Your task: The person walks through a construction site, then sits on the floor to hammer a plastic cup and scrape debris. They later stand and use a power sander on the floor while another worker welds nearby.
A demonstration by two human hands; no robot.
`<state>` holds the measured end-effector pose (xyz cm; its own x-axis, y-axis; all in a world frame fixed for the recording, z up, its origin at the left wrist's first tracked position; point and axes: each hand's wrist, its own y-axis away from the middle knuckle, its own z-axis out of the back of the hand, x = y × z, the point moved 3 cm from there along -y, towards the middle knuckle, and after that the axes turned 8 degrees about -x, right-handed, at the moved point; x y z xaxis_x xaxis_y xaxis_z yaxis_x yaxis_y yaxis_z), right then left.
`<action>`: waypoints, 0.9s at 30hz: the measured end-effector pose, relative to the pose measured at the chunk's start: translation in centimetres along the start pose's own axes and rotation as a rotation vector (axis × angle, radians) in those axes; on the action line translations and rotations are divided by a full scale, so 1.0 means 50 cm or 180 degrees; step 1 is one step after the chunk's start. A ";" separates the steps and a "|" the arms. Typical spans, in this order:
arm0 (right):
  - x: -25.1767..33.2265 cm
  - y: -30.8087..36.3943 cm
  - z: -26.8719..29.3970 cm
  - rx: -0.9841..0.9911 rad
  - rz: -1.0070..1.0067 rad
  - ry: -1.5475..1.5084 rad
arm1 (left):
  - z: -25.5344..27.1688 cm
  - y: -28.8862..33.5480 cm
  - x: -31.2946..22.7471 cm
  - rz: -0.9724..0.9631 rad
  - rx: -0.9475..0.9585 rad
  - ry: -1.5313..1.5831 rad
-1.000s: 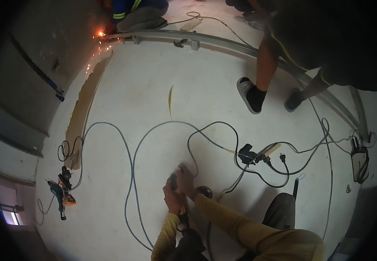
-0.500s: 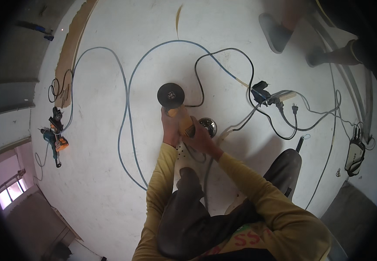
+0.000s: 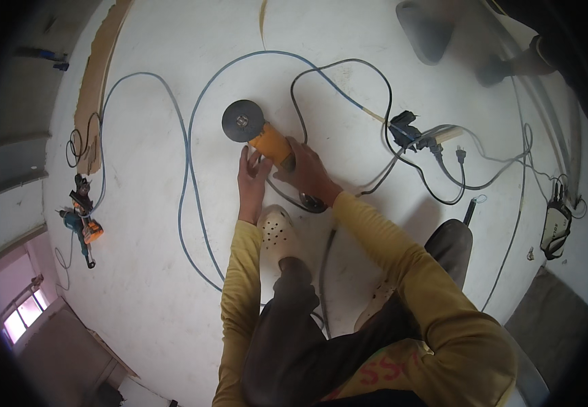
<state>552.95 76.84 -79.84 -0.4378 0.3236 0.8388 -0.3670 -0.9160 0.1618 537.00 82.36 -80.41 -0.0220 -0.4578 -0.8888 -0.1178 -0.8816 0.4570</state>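
Observation:
My right hand [image 3: 306,169] is wrapped round the yellow body of an angle grinder [image 3: 271,146]. A dark round disc [image 3: 242,121] sits on the grinder's head, its face turned up and toward the upper left. Just below the head, my left hand [image 3: 252,182] has its fingers apart and holds nothing; whether a fingertip touches the tool cannot be told. A dark round metal part [image 3: 314,202] lies on the floor, mostly hidden under my right wrist. My foot in a cream perforated clog [image 3: 279,234] rests just below my hands.
Blue hose [image 3: 189,156] and a black cable [image 3: 389,95] loop over the white floor. Plugs and a dark bundle [image 3: 406,129] lie at right, near a black-and-white box [image 3: 555,230]. Drills [image 3: 80,220] lie at left. Another person's foot [image 3: 429,34] stands at upper right.
The grinder has moved up and left and now slants, its disc toward the upper left. My left hand has come off its head, and my right hand now covers more of the body.

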 end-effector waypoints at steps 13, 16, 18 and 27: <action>-0.032 -0.061 0.081 0.0189 0.0371 0.0212 | -0.009 0.013 0.048 -0.0288 0.0194 -0.0841; -0.040 -0.063 0.078 0.0190 0.0297 0.0733 | -0.010 0.045 0.007 -0.0194 0.0187 -0.0827; -0.043 -0.061 0.081 0.0149 0.0357 0.1569 | 0.001 0.092 -0.039 0.0009 0.0191 -0.0776; -0.021 -0.034 0.117 0.0389 0.0719 0.1429 | 0.198 0.600 -0.456 -0.1351 0.0216 -0.0708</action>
<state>558.83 76.67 -77.98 -0.8139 0.1597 0.5586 -0.1358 -0.9871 0.0845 524.11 67.47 -46.75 -0.1688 -0.0171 -0.9855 -0.2268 -0.9723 0.0558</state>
